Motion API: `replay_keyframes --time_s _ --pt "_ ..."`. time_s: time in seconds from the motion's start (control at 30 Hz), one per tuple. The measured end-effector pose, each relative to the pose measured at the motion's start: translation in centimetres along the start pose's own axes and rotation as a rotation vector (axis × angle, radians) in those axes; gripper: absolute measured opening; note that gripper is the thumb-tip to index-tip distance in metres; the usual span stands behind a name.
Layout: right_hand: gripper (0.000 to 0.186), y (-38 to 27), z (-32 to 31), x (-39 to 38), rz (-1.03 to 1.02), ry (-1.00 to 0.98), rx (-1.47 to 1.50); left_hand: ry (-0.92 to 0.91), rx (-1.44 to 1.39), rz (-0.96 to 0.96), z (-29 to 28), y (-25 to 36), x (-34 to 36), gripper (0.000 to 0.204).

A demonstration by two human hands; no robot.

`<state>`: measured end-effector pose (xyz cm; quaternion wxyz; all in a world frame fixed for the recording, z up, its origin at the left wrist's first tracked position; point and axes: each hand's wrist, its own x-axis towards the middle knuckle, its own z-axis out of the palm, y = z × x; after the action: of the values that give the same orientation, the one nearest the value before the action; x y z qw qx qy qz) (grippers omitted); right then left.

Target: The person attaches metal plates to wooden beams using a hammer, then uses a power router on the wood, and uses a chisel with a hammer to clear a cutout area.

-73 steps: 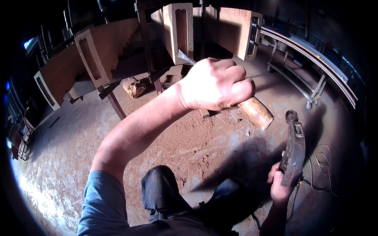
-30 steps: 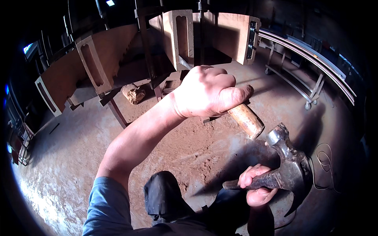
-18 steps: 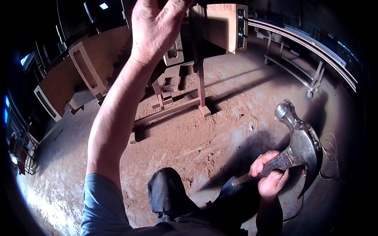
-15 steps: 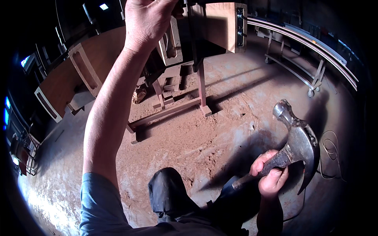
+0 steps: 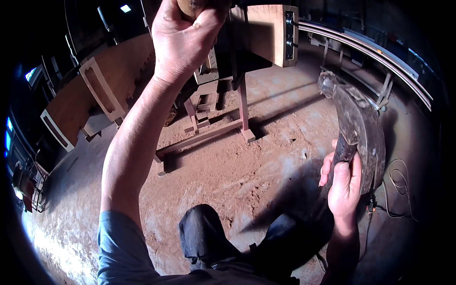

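Sawdust floor (image 5: 247,166), right hand (image 5: 343,183) gripping claw hammer (image 5: 358,128), left hand (image 5: 185,38) raised

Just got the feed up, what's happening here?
A person stands on a sawdust-strewn floor in a woodworking shop. The left hand is raised high, gripping a round wooden handle at the top edge of the view, in front of a wooden panel held on a metal stand. The right hand holds a claw hammer by its handle, head up, off to the right.
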<state>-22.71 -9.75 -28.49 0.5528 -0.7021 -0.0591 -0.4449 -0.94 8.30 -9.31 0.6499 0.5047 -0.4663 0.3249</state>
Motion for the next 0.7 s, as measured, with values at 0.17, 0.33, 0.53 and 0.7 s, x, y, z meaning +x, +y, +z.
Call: replay_keyframes --time_s 0.17,0.33,0.53,0.7 --pt "0.029 -4.2 1.2 7.0 -0.263 -0.010 -0.040 -0.008 0.101 0.289 -0.2 -1.7 -0.5 0.023" --pt "0.036 -10.9 3.1 12.5 -0.597 0.029 -0.693 -0.042 0.011 0.126 -0.4 -2.5 -0.1 0.029" --pt "0.033 -18.7 6.0 13.8 -0.280 -0.155 -1.077 -0.070 0.069 0.002 0.2 -0.9 0.1 0.025" --pt "0.033 -23.7 7.8 13.5 0.005 -0.279 -1.216 -0.290 -0.004 -0.050 -0.7 0.0 0.8 0.014"
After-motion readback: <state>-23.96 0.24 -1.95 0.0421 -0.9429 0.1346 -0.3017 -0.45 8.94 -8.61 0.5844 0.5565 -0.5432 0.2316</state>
